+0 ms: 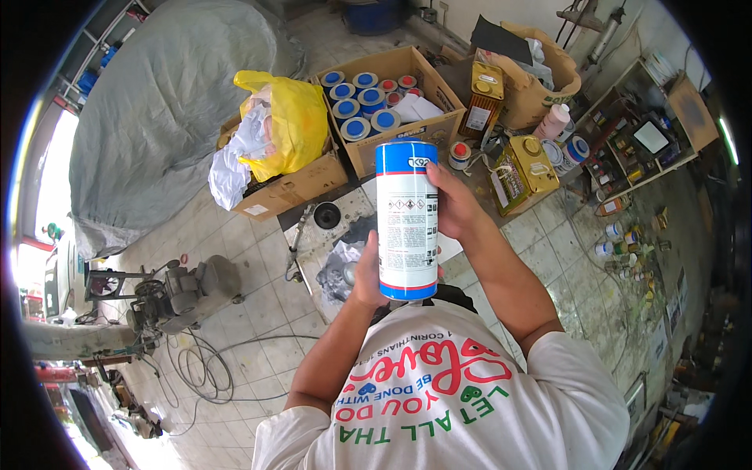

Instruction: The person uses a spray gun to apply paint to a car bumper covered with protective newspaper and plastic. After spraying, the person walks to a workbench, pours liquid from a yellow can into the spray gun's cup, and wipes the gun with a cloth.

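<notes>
A tall cylindrical can (407, 223) is held upright in front of my chest, white with blue bands at top and bottom and thin red lines. Small print and hazard symbols cover the side facing up to me. My left hand (368, 272) presses against its lower left side, fingers mostly hidden behind it. Higher up, my right hand (456, 202) grips the right side, thumb on the label near the top. Just beyond the can is a cardboard box (439, 129) holding several blue-lidded cans (355, 128) and some red-lidded ones (389, 85).
A yellow plastic bag (294, 125) lies on a smaller carton (301, 188) at left. Gold tins (523, 176), a small red-topped can (460, 153) and a pink bottle (553, 121) stand at right. A compressor (184, 294) with a coiled hose (205, 368) sits on the tiled floor.
</notes>
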A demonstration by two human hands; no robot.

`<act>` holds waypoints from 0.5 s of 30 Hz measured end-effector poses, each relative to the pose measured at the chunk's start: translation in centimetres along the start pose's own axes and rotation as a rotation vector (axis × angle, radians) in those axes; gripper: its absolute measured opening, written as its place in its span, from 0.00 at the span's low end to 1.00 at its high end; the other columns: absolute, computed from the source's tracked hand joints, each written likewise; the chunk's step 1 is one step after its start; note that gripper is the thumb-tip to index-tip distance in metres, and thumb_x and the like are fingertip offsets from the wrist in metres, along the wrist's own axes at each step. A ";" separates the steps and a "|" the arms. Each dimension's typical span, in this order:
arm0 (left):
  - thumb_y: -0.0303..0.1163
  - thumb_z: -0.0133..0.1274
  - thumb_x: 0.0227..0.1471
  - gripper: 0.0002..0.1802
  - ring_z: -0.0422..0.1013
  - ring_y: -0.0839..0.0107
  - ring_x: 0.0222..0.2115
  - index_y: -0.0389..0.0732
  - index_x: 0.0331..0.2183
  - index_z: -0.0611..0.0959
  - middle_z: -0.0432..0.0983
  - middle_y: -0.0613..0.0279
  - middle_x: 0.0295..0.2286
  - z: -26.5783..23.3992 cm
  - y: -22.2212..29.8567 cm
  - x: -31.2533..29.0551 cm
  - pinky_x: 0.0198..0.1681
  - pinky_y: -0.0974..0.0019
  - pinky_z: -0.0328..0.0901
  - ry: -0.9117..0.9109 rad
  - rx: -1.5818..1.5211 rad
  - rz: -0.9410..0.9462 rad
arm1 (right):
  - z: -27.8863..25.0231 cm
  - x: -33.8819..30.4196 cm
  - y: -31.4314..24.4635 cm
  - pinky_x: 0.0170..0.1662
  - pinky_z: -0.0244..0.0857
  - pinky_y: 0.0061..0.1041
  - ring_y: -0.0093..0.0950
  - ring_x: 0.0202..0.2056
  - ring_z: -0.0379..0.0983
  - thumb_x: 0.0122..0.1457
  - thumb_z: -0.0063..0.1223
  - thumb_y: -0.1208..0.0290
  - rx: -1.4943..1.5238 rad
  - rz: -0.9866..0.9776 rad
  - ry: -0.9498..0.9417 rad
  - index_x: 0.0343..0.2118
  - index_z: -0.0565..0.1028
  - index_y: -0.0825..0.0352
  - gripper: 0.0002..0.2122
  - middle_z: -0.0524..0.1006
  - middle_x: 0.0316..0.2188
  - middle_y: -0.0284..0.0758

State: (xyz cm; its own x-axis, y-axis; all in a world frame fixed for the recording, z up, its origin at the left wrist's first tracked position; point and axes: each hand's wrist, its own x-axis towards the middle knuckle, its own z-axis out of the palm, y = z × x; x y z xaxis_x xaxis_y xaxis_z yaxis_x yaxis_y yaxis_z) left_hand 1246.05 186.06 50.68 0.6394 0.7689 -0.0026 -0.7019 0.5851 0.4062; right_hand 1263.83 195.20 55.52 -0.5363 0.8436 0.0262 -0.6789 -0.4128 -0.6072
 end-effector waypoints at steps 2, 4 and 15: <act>0.69 0.30 0.60 0.49 0.73 0.34 0.46 0.36 0.64 0.59 0.70 0.36 0.52 0.0 0.2 0.3 0.50 0.41 0.70 -0.052 -0.090 -0.025 | 0.1 0.2 -0.1 0.52 0.72 0.35 0.30 0.48 0.76 0.63 0.58 0.59 -0.008 0.011 0.033 0.59 0.64 0.63 0.26 0.76 0.48 0.38; 0.69 0.30 0.61 0.49 0.72 0.35 0.47 0.35 0.64 0.58 0.69 0.36 0.53 0.3 0.2 0.6 0.51 0.42 0.69 -0.015 -0.082 -0.022 | 0.6 0.2 -0.3 0.51 0.72 0.34 0.30 0.47 0.76 0.63 0.58 0.59 -0.052 0.007 0.089 0.59 0.63 0.63 0.26 0.76 0.47 0.38; 0.58 0.54 0.55 0.48 0.71 0.56 0.52 0.32 0.63 0.59 0.69 0.47 0.54 -0.7 -0.5 0.8 0.55 0.53 0.67 0.229 0.558 0.277 | 3.7 0.9 -1.5 0.51 0.69 0.29 0.26 0.49 0.72 0.64 0.55 0.51 -0.321 -0.209 0.287 0.62 0.59 0.60 0.30 0.73 0.48 0.36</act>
State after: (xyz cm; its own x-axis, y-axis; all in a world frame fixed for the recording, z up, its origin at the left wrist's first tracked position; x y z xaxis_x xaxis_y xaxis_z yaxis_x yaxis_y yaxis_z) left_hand 1246.69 186.56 49.86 0.3327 0.9430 0.0004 -0.5235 0.1843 0.8318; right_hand 1262.51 195.27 59.36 -0.2140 0.9767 -0.0187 -0.5437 -0.1350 -0.8283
